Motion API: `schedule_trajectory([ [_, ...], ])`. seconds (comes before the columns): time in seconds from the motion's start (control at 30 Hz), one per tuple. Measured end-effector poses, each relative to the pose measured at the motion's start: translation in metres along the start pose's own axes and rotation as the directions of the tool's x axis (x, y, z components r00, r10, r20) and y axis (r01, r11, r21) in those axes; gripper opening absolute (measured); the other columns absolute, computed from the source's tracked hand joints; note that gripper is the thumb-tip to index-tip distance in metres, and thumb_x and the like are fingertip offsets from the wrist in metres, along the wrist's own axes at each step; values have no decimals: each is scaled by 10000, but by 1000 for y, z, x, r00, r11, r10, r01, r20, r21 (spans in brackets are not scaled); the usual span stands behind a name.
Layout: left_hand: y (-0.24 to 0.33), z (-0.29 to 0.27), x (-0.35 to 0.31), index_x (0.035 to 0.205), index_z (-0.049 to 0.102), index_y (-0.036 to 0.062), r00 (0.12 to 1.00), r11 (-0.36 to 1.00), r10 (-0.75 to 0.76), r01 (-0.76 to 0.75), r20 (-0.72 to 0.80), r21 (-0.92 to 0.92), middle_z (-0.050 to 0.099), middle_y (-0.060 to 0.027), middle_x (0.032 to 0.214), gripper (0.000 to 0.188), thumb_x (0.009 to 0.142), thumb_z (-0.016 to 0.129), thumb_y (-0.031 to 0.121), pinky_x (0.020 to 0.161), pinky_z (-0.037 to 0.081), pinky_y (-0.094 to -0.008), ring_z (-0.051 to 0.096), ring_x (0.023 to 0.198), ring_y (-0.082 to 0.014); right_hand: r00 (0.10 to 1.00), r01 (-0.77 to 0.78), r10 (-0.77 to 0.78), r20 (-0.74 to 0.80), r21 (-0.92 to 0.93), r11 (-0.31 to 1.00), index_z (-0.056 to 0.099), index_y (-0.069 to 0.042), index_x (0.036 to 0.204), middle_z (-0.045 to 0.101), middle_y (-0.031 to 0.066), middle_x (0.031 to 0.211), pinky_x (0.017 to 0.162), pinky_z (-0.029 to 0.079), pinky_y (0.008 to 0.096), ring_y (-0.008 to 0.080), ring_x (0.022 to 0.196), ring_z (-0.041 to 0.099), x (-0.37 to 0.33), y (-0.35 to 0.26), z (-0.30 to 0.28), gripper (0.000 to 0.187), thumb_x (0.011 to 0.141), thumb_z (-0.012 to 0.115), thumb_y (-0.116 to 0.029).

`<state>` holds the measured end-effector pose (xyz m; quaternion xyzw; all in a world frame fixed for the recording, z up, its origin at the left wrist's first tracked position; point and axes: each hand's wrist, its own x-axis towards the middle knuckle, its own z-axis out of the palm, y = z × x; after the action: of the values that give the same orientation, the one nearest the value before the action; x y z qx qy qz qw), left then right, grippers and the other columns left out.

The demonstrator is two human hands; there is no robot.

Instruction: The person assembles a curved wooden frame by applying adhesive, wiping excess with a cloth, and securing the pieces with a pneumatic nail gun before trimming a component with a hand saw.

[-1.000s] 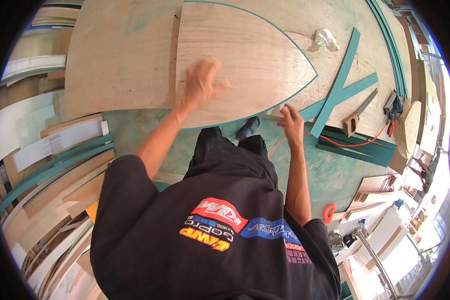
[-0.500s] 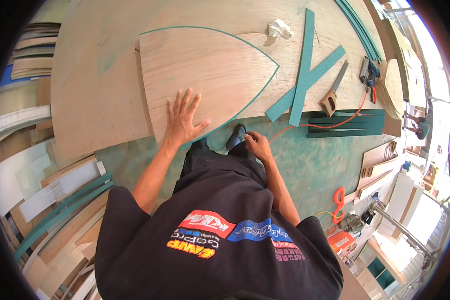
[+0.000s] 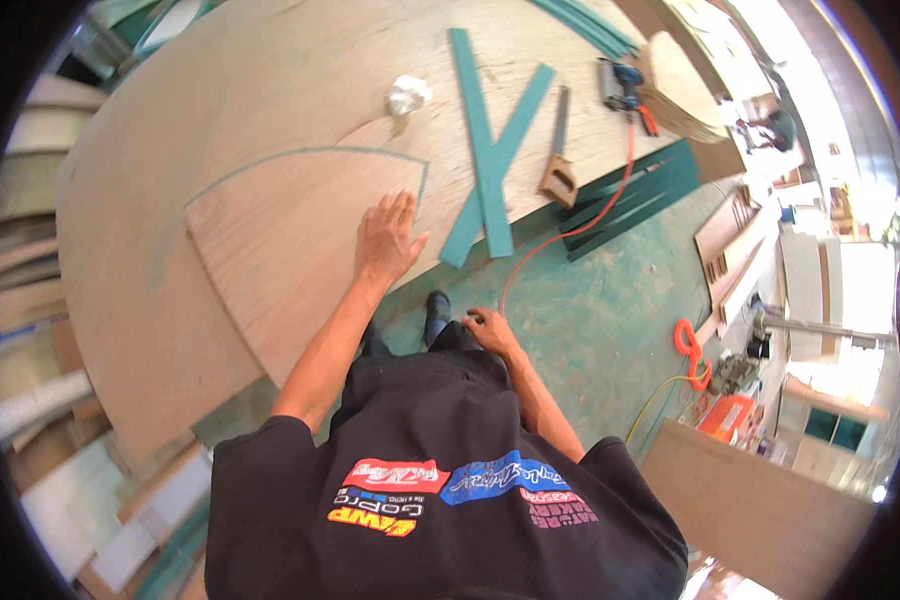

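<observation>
My left hand (image 3: 388, 240) lies on a curved, pointed plywood panel (image 3: 270, 240) edged with a thin green band. Its fingers are stretched out near the panel's pointed right end, and it grips nothing. The panel rests flat on a large plywood worktable (image 3: 140, 200). My right hand (image 3: 490, 332) hangs low by my right thigh, off the table, with its fingers curled. Whatever they may hold is hidden. Right of the panel, two long green strips (image 3: 467, 100) cross each other on the table.
A crumpled white wad (image 3: 408, 95) lies beyond the panel. To the right are a wooden-handled handsaw (image 3: 560, 170) and a blue-black air nailer (image 3: 620, 85) with an orange hose (image 3: 598, 218). Dark green strips (image 3: 635, 195) sit below the table edge. Another person (image 3: 775, 130) is far right.
My view has turned, so the table's things appear farther left. My left hand has slid along the panel toward its pointed end. The right hand stays curled by my thigh.
</observation>
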<state>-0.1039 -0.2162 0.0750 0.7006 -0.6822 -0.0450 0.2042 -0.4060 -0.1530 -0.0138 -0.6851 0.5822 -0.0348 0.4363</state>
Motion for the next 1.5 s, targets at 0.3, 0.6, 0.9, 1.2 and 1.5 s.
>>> schedule_trajectory([
  [0.3,-3,5,18,1323,557,41,999,976,13,-20,34,219,580,-96,1252,524,890,717,288,1053,448,-414,556,1173,-269,772,-604,635,13,325,728,758,22,1064,754,182,862,635,591,411,268,758,747,-89,150,21,397,876,682,-320],
  [0.6,-5,4,56,1119,620,14,978,969,79,-120,192,215,609,-126,1108,391,843,764,249,852,601,-414,624,1060,-313,708,-699,664,239,371,611,749,39,1000,745,134,853,591,604,421,275,710,734,-125,185,59,370,885,725,-311],
  [0.9,20,13,62,1074,614,36,983,958,-174,157,53,238,606,-143,1105,340,840,765,229,830,577,-459,618,1049,-360,790,-348,299,-535,10,937,763,-11,949,735,240,891,787,560,488,440,908,714,105,232,-214,438,911,656,-434],
  [1.2,52,30,65,1047,593,13,908,892,-375,408,-185,195,576,-174,1079,319,810,759,145,869,497,-507,565,1051,-401,613,-116,-339,-714,-506,855,514,33,1404,613,296,1294,1046,475,509,462,1192,591,402,228,-539,708,910,707,-436],
  [1.5,82,53,46,1345,540,13,735,774,-542,626,-408,100,542,-200,1402,612,828,814,194,1127,422,-471,507,1319,-397,957,-180,-58,-284,-738,651,482,-173,1524,600,326,1329,934,511,585,519,1148,623,554,245,-601,598,1031,441,-510],
])
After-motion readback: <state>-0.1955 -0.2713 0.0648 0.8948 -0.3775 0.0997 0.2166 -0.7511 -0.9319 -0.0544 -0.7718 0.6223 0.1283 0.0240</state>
